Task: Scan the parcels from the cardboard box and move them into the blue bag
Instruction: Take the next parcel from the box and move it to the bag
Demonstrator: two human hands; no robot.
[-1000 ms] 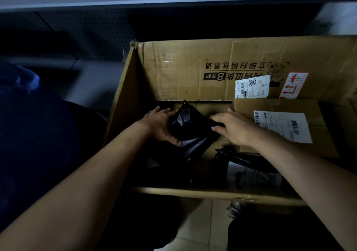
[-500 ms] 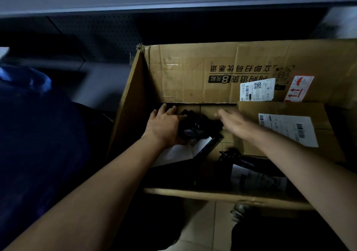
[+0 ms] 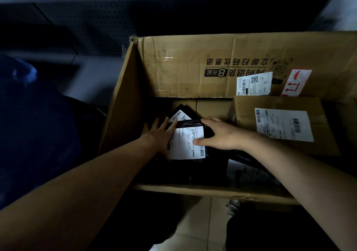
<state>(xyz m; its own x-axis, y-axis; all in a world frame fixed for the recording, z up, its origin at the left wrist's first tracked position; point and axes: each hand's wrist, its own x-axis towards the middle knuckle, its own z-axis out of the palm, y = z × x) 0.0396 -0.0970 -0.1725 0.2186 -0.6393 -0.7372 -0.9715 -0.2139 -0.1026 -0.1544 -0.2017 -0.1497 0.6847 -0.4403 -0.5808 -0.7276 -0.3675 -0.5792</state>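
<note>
Both my hands are inside the open cardboard box (image 3: pixel 173 71). A black plastic parcel with a white shipping label (image 3: pixel 186 143) lies label-up in the box's left part. My left hand (image 3: pixel 157 134) lies flat along its left edge, fingers straight. My right hand (image 3: pixel 218 134) rests on its right side, thumb on the label. Behind it a second black parcel (image 3: pixel 180 114) shows a barcode label. A brown carton parcel (image 3: pixel 284 125) with a white label leans at the right. The blue bag (image 3: pixel 32 134) is at the far left.
Another black parcel (image 3: pixel 249 170) with a pale label lies in the box's near right, under my right forearm. A dark perforated shelf panel (image 3: pixel 96 24) stands behind the box. Tiled floor (image 3: pixel 197 231) shows below the box's near wall.
The black parcel has been turned over so that its white label faces up. Both hands have shifted from gripping its bunched top to lying on its flat sides.
</note>
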